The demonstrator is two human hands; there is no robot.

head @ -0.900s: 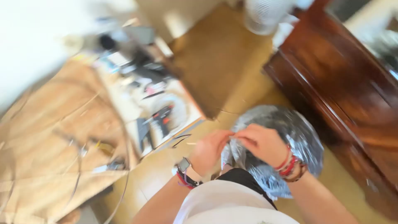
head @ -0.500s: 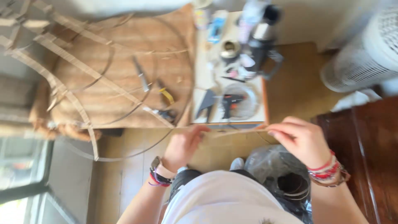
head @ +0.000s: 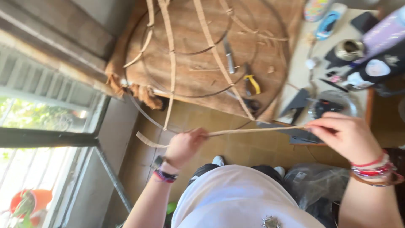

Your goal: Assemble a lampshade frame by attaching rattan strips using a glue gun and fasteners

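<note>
A long thin tan cane strip (head: 253, 131) stretches level between my two hands. My left hand (head: 184, 145) pinches it near its left part, and a short curved tail of the strip hangs past that hand to the left. My right hand (head: 344, 134), with red bead bracelets at the wrist, pinches the strip's right end. Both hands are held above the tiled floor, in front of my white shirt.
A low table with a brown cloth (head: 198, 55) carries wire hoops, more cane strips, a knife and yellow-handled pliers (head: 252, 83). To its right lie bottles, a metal cup (head: 348, 49) and a round tray. A plastic bag (head: 316, 185) sits by my right arm. A barred window (head: 46, 139) is on the left.
The view has swung left toward the window. My hands have drawn further apart along the strip, which now runs straight between them.
</note>
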